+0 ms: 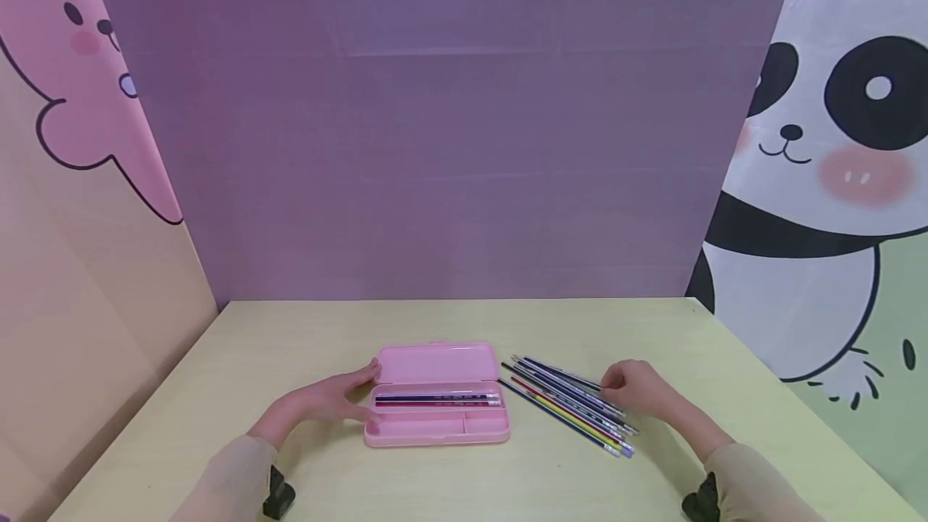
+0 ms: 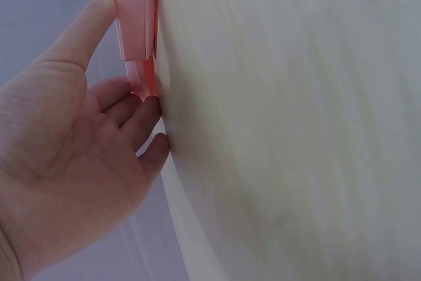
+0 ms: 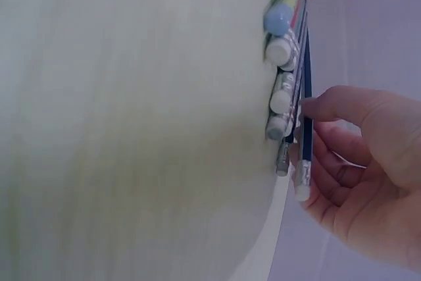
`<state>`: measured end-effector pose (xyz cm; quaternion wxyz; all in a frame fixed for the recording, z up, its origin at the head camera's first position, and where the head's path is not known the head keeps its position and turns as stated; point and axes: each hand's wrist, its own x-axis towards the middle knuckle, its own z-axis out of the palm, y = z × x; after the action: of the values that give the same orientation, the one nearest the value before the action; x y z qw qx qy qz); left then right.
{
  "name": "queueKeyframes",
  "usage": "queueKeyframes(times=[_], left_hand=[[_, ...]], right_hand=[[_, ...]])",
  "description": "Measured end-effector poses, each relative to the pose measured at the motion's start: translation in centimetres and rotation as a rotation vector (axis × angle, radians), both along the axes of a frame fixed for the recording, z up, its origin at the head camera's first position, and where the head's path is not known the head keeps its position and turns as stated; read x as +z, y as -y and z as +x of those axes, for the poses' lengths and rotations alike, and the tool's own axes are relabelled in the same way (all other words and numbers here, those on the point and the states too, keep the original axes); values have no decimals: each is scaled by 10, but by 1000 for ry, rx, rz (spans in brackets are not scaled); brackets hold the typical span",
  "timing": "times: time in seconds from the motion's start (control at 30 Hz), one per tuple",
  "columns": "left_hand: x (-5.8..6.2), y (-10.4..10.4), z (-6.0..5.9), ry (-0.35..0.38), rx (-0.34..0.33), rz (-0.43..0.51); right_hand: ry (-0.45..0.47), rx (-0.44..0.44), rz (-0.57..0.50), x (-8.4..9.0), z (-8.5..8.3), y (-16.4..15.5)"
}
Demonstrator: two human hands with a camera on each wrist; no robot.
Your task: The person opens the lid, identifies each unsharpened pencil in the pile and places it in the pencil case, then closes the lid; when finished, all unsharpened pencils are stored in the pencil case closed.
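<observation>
We see a smooth pink plastic pencil case [image 1: 435, 397], rounded corners, lid open, lying nr the front edge of the pale yellow-green tabletop [image 1: 464, 321], approx. midway btwn its left & right edges; two slim pencils sit in its long tray. Our left hand [image 1: 329, 399] rests at the case's left end, thumb on the lid edge, fingers [image 2: 141, 113] loosely together, touching the base corner. Toward the right edge lies a fanned bunch of thin glossy pencils [image 1: 569, 405] w/ metal ferrules & round eraser tips. Our right hand [image 1: 641, 389] pinches a dark blue pencil [image 3: 306, 97] btwn thumb & fingertips. Wrist views are blurry; pencil points are cut off there.
</observation>
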<state>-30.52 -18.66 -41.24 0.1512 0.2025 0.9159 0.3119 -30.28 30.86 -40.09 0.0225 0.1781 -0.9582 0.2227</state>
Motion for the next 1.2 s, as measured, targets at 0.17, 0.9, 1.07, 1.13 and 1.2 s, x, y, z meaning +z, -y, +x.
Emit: queueKeyframes(times=[0.17, 0.9, 1.07, 1.13, 1.2], left_hand=[[0, 0, 0, 2, -6, 12], [4, 0, 3, -10, -30, 4], [3, 0, 3, -2, -24, 7], [4, 0, 3, -4, -23, 5], [4, 0, 3, -7, -24, 3]], right_hand=[[-4, -10, -45, 1, 2, 0], [-120, 126, -164, 7, 4, 9], [-122, 106, -177, 9, 3, 15], [-135, 115, -181, 10, 4, 17], [-147, 122, -188, 13, 4, 21]])
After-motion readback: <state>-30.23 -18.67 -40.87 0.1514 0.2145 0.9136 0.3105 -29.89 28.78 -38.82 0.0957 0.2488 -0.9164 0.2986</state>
